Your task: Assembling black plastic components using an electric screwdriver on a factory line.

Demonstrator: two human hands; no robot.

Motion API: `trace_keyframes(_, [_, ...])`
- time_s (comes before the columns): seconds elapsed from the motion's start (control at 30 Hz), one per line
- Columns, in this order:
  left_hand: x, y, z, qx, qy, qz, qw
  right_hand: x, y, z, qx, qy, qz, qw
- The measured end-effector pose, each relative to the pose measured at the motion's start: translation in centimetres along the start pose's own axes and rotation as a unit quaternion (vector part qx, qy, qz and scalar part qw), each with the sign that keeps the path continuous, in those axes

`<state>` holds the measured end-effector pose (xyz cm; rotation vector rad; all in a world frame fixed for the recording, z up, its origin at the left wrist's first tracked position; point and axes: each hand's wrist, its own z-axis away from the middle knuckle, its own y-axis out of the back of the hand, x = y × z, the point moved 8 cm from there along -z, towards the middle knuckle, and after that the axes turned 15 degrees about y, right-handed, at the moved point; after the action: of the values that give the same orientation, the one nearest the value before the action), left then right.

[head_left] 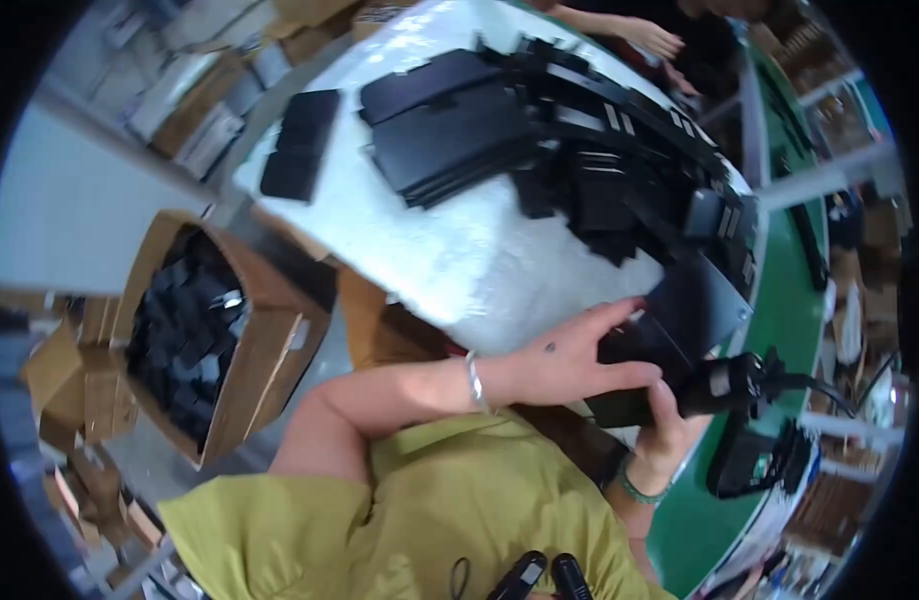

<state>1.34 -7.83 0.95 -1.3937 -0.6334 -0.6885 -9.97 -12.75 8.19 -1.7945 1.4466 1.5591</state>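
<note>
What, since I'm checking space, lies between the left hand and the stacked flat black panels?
The head view shows just white tabletop between the left hand and the stacked panels.

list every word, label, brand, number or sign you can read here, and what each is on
No text can be read anywhere in the picture.
Black cylindrical thing by the right hand: pale patch, too blurred to read.
Open cardboard box at left: pale patch on its side, too small to read.
Black device on the green surface: small pale marks, too blurred to read.
</note>
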Motion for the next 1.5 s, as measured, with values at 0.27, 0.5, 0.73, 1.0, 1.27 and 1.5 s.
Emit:
trace_keyframes(0.27, [4.5, 11.7, 6.0, -0.114, 0.222, 0.024, 0.968, 5.6, -7.8, 2.2, -0.030, -0.011, -0.243, 0.969])
trace_keyframes(0.5, [5.1, 11.6, 8.3, 0.002, 0.106, -0.115, 0.988, 3.7, -11.0, 0.0, 0.003, 0.003, -0.252, 0.968])
trace_keyframes(0.73, [16.0, 25.3, 18.0, 0.407, -0.198, -0.116, 0.884, 3.5, -13.6, -1.4, -0.065, -0.013, -0.248, 0.966])
trace_keyframes(1.0, [16.2, 38.3, 20.2, 0.580, -0.094, -0.197, 0.785, 4.1, -12.6, -0.8, -0.019, -0.003, -0.235, 0.972])
trace_keyframes(1.27, [14.6, 38.3, 37.4, 0.617, -0.307, 0.052, 0.723, 4.6, -12.2, -1.4, -0.002, -0.010, -0.222, 0.975])
trace_keyframes(1.5, [7.7, 38.1, 35.4, 0.768, -0.091, -0.013, 0.634, 5.2, -11.3, -1.7, -0.002, -0.009, -0.243, 0.970])
